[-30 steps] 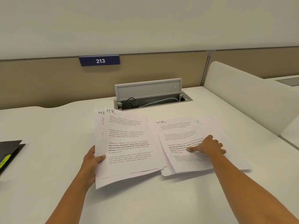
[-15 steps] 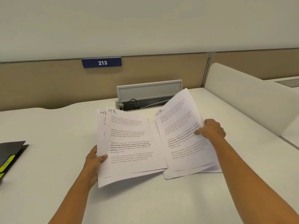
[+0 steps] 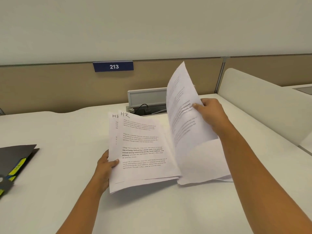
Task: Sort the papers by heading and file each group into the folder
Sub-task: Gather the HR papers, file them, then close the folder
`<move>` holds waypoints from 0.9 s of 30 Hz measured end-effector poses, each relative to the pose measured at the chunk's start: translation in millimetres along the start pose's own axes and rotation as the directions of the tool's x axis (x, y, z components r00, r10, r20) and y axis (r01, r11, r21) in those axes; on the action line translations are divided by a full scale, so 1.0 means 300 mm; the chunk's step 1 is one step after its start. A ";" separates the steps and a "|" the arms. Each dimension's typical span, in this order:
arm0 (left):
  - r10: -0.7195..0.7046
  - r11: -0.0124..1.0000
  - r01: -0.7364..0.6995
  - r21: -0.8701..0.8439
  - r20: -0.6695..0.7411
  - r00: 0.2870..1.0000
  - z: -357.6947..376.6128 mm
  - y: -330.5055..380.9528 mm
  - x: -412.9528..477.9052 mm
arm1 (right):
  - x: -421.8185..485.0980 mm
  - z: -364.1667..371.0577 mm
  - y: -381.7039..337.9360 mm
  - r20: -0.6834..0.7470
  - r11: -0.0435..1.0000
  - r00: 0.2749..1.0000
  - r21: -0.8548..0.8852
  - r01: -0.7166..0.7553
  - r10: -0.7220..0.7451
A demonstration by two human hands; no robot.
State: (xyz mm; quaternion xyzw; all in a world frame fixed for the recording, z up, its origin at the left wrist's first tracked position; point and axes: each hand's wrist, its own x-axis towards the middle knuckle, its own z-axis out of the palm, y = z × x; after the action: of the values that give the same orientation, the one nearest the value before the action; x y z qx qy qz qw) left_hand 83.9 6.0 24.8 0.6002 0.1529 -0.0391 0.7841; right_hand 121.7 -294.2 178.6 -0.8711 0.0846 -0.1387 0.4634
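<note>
We hold the HR stack (image 3: pixel 143 149) by its left edge in our left hand (image 3: pixel 105 168), thumb closed over the top sheet, the stack's far end lifted off the desk (image 3: pixel 50 208). Our right hand (image 3: pixel 211 115) pinches a single lifted sheet (image 3: pixel 182 107) between thumb and fingers, standing nearly upright above the unsorted pile (image 3: pixel 206 162), which lies flat toward the desk's right side.

The main risk, as we judge it, is the raised sheet: it is pinched at one point near its right edge and bows, so a quick swing could fold it, or catch its lower edge on the pile and drag the sheets beneath askew. The two HR sheets are already fanned apart at the top (both headings show), and a one-sided grip could let them slip further.

The folder (image 3: pixel 15 159) lies well apart at the desk's left edge, partly out of view, open with yellow tabs showing. Between it and the stack the desk offers bare room. Behind, the raised cable hatch (image 3: pixel 146 97) stands just beyond the papers' far edges, and a divider (image 3: pixel 263 105) bounds the right side.
</note>
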 end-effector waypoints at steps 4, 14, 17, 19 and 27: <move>0.001 0.999 0.000 -0.036 0.035 0.999 -0.004 0.006 -0.007 | -0.011 0.085 0.054 0.265 0.880 0.952 0.399 -0.256 0.157; 0.016 0.995 -0.008 -0.103 0.072 0.997 -0.023 0.019 -0.025 | -0.091 0.248 0.337 0.433 0.742 0.792 0.331 -0.584 0.430; 0.018 0.995 -0.010 -0.096 0.081 0.997 -0.022 0.023 -0.027 | -0.080 0.260 0.356 0.429 0.733 0.788 0.335 -0.592 0.441; 0.021 0.996 -0.013 -0.088 0.091 0.996 -0.015 0.025 -0.032 | -0.074 0.275 0.345 0.447 0.752 0.790 0.318 -0.578 0.418; 0.010 0.998 -0.005 -0.060 0.095 0.995 -0.002 0.059 -0.045 | -0.071 0.301 0.278 0.566 0.791 0.782 0.340 -0.509 0.260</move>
State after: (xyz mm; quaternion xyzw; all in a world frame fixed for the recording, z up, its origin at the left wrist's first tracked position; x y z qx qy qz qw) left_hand 75.2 9.7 44.9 0.5747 0.1142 -0.0601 0.8081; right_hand 128.8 -264.1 57.7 -0.6979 0.1094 0.1718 0.6866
